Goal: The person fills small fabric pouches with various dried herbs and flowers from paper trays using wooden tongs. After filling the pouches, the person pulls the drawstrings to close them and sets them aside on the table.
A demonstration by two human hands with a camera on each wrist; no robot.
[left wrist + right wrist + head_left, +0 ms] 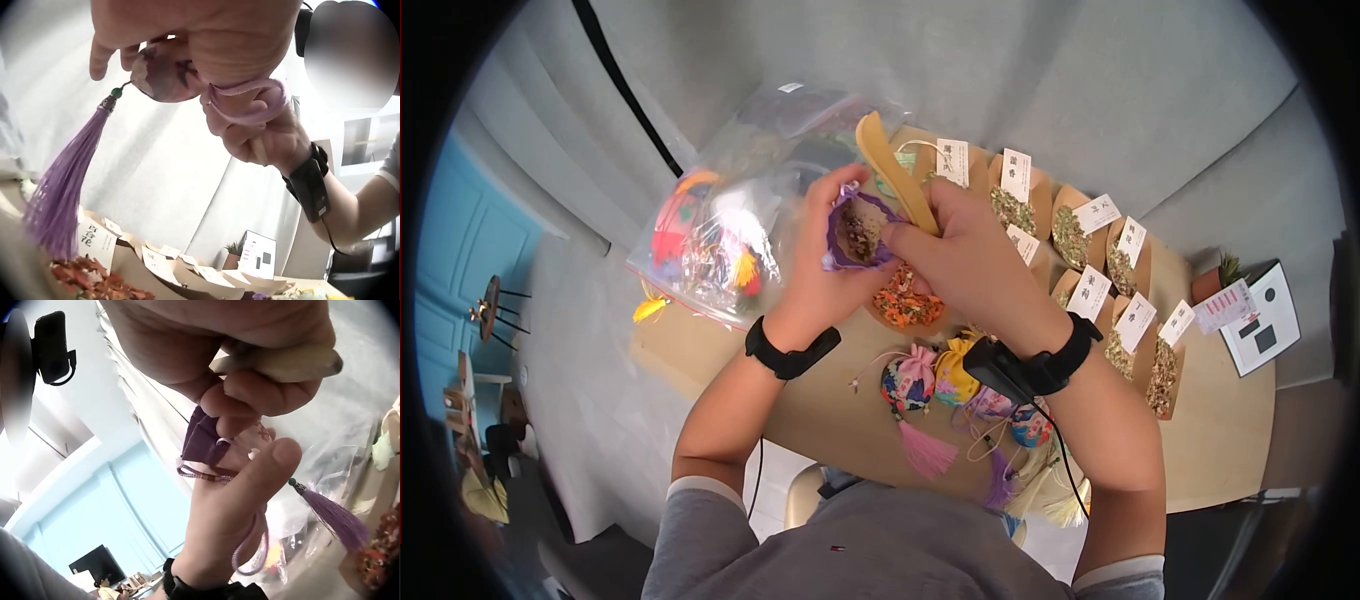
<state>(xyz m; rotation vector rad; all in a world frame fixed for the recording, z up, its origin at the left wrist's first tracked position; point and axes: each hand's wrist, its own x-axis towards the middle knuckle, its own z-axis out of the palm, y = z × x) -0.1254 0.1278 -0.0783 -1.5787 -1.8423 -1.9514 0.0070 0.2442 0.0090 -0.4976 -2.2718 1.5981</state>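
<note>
A small purple pouch point(860, 228), its mouth spread and dried bits inside, is gripped by the left hand point(825, 265). The right hand point(975, 255) holds a wooden scoop point(892, 170) in curled fingers, with its thumb at the pouch's rim. In the left wrist view the pouch point(169, 72) hangs under the left hand point(212, 31), its purple tassel point(72, 175) dangling and a lilac cord looped beside it. The right wrist view shows the scoop handle point(287, 364) in the right hand point(250, 387), close to the purple cloth point(203, 439).
Orange dried petals point(908, 302) lie below the hands. Labelled trays of dried herbs point(1072, 235) fill the table's right side. Finished-looking pouches with tassels point(910, 385) lie near the body. A clear plastic bag point(730, 230) of colourful items is at left; a potted plant point(1228, 270) stands far right.
</note>
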